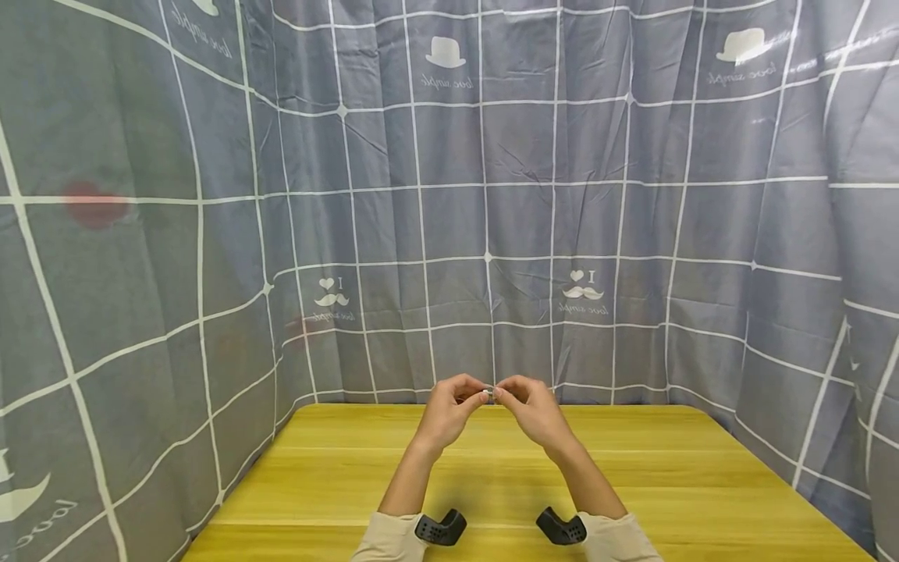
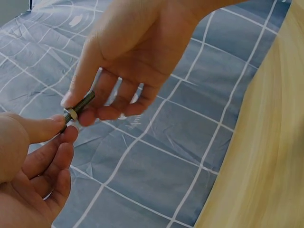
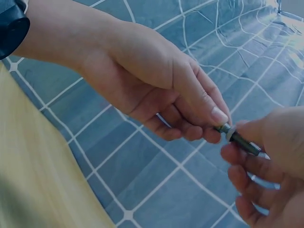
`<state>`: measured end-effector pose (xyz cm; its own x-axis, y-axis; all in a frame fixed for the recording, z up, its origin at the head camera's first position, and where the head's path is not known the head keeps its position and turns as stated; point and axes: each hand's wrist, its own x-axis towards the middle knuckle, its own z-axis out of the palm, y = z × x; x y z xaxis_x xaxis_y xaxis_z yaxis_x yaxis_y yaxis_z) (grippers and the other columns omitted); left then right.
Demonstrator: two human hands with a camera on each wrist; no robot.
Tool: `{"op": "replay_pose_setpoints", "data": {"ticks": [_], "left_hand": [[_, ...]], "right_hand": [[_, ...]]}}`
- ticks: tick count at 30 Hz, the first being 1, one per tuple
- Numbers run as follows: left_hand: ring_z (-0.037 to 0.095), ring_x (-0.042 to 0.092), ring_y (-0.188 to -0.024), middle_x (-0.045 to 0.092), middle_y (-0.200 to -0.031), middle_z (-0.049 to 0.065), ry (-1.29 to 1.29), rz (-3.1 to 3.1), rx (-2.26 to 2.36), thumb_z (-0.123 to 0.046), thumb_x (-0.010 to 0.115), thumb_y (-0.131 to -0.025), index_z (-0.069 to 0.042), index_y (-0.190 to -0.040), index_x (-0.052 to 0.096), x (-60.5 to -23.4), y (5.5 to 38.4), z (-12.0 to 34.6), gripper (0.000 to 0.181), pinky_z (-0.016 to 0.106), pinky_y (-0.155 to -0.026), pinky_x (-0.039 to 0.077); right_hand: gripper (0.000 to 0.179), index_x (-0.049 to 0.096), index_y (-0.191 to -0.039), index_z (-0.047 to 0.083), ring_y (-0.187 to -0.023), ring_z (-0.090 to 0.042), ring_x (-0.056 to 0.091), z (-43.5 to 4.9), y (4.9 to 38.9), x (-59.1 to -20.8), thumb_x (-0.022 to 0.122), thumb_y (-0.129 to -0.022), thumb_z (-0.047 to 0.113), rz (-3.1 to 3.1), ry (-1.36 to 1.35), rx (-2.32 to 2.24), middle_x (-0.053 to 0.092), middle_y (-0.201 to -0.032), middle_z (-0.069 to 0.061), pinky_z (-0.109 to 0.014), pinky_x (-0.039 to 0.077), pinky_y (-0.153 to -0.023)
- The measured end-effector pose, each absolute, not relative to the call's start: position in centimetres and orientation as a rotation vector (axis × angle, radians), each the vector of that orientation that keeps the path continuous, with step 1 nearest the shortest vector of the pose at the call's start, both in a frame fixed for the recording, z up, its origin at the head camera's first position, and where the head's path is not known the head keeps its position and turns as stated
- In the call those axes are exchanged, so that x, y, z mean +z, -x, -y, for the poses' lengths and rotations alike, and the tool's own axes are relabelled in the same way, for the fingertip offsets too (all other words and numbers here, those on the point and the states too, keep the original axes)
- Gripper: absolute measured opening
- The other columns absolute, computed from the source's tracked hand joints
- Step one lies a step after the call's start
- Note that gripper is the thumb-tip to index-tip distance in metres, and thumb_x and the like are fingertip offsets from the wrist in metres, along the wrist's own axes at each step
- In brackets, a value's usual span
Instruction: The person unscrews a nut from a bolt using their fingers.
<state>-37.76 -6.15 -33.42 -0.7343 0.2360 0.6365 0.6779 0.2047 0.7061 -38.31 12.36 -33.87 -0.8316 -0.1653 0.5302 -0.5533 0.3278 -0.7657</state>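
A dark threaded bolt [image 2: 85, 101] with a metal ring-like nut [image 2: 71, 114] round its shaft is held between both hands. My left hand [image 1: 444, 412] pinches one end of it between thumb and index finger, covering that end. The thumb and index finger of my right hand [image 1: 535, 412] lie on either side of the nut, pinching there. Beyond those fingertips the bare threaded end [image 3: 255, 149] of the bolt sticks out. Fingertips of the two hands nearly meet in the head view, above the table's far edge.
A yellow wood-grain table [image 1: 492, 484] lies beneath the forearms. Grey curtains [image 1: 520, 218] with white grid lines hang behind it and along both sides. Black devices sit at both wrists, one by the left sleeve [image 1: 393, 538] and one by the right sleeve [image 1: 618, 538].
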Motion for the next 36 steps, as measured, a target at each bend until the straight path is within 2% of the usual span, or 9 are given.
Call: {"op": "replay_pose_setpoints", "data": {"ticks": [3, 7, 10, 15, 22, 25, 29, 32, 36], "left_hand": [[0.031, 0.067, -0.09, 0.074, -0.098, 0.012, 0.837, 2.098, -1.548, -0.003, 0.067, -0.101, 0.002, -0.105, 0.075, -34.3, 38.8, 6.4, 0.01, 0.034, -0.077, 0.052], [0.02, 0.066, -0.087, 0.075, -0.096, 0.007, 0.846, 2.095, -1.573, -0.01, 0.069, -0.1, -0.003, -0.104, 0.076, -34.7, 39.2, 6.7, 0.01, 0.033, -0.077, 0.053], [0.018, 0.067, -0.087, 0.075, -0.097, 0.005, 0.867, 2.089, -1.582, -0.013, 0.07, -0.101, -0.005, -0.104, 0.076, -34.6, 39.3, 6.7, 0.011, 0.034, -0.078, 0.054], [0.019, 0.067, -0.088, 0.075, -0.097, 0.005, 0.871, 2.091, -1.571, -0.012, 0.07, -0.101, -0.005, -0.105, 0.077, -34.4, 39.3, 6.8, 0.011, 0.034, -0.079, 0.053], [0.025, 0.066, -0.089, 0.075, -0.098, 0.005, 0.867, 2.094, -1.559, -0.013, 0.069, -0.101, -0.005, -0.105, 0.076, -34.3, 39.3, 6.8, 0.012, 0.034, -0.078, 0.053], [0.026, 0.066, -0.089, 0.075, -0.098, 0.006, 0.863, 2.083, -1.572, -0.012, 0.069, -0.101, -0.005, -0.105, 0.076, -34.3, 39.2, 6.7, 0.011, 0.034, -0.077, 0.052], [0.025, 0.065, -0.087, 0.075, -0.098, 0.01, 0.845, 2.082, -1.561, -0.008, 0.068, -0.101, -0.002, -0.105, 0.076, -34.2, 39.0, 6.6, 0.011, 0.032, -0.076, 0.051], [0.023, 0.064, -0.084, 0.074, -0.097, 0.014, 0.834, 2.09, -1.54, -0.003, 0.067, -0.1, 0.003, -0.104, 0.074, -33.8, 38.4, 6.5, 0.01, 0.031, -0.074, 0.05], [0.021, 0.062, -0.082, 0.073, -0.095, 0.018, 0.846, 2.086, -1.525, 0.001, 0.066, -0.1, 0.007, -0.102, 0.072, -32.6, 36.5, 6.4, 0.009, 0.03, -0.073, 0.05]], "right_hand": [[0.017, 0.072, -0.115, 0.01, -0.109, -0.029, 0.066, -12.3, 38.3, -34.0, 0.073, -0.098, 0.009, 2.212, -0.659, 1.513, 0.07, -0.114, -0.004, -0.052, 0.052, -0.092], [0.031, 0.068, -0.128, 0.01, -0.116, -0.035, 0.062, -12.2, 38.2, -34.1, 0.074, -0.098, 0.016, 2.224, -0.65, 1.518, 0.067, -0.126, -0.007, -0.054, 0.052, -0.094], [0.023, 0.071, -0.121, 0.007, -0.106, -0.031, 0.065, -12.2, 38.3, -34.2, 0.069, -0.103, 0.021, 2.244, -0.641, 1.517, 0.071, -0.114, -0.006, -0.049, 0.054, -0.089], [0.011, 0.072, -0.111, 0.009, -0.095, -0.026, 0.066, -12.3, 38.5, -34.1, 0.068, -0.101, 0.007, 2.215, -0.696, 1.527, 0.072, -0.105, -0.005, -0.043, 0.054, -0.084], [0.031, 0.066, -0.129, 0.01, -0.106, -0.03, 0.066, -12.3, 38.3, -34.0, 0.072, -0.1, 0.015, 2.205, -0.672, 1.527, 0.068, -0.116, -0.006, -0.05, 0.055, -0.088], [0.022, 0.071, -0.12, 0.008, -0.101, -0.024, 0.066, -12.3, 38.4, -34.1, 0.069, -0.102, 0.02, 2.204, -0.659, 1.519, 0.072, -0.109, -0.004, -0.048, 0.054, -0.087], [0.012, 0.075, -0.11, 0.008, -0.098, -0.023, 0.068, -12.3, 38.6, -34.1, 0.071, -0.1, 0.015, 2.179, -0.702, 1.505, 0.074, -0.105, -0.003, -0.047, 0.054, -0.087], [0.023, 0.071, -0.119, 0.009, -0.106, -0.028, 0.068, -12.3, 38.5, -34.0, 0.075, -0.097, 0.011, 2.159, -0.73, 1.514, 0.071, -0.114, -0.007, -0.05, 0.054, -0.091], [0.033, 0.067, -0.129, 0.008, -0.11, -0.031, 0.066, -12.3, 38.4, -34.0, 0.073, -0.099, 0.019, 2.187, -0.699, 1.536, 0.069, -0.119, -0.008, -0.053, 0.053, -0.093]]}}
